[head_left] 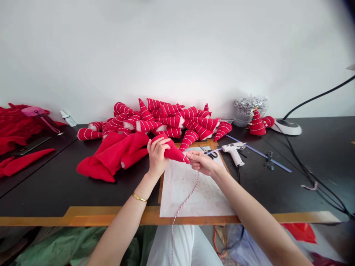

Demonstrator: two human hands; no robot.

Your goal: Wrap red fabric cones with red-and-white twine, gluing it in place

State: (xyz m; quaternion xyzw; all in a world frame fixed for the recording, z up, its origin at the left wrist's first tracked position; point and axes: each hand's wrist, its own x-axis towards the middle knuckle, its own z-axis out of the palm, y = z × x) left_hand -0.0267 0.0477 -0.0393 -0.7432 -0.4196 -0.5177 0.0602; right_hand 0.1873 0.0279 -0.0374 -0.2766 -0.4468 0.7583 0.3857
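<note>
Works at a black bench (41,192), taking the plain red cone (177,150) near its middle as the clock's centre. Has a heap of striped cones (169,121) at twelve, a white sheet (205,199) at five and red cloth pieces (108,155) at nine. Wraps the cone's wide end in a half-curled left hand (158,152); pinches cord against the tip in a nearly closed right hand (202,162). Could jog the glue gun (234,152) at three by sweeping the right forearm across its lead; cannot tell whether hot. Could lose the winding at the tip by snagging the striped cord (188,197), hanging at six past the bench edge, or by easing the pinch. Brings both forearms in from seven and five; turns left knuckles upward, points right fingertips toward nine, and aims the cone's tip at four.
</note>
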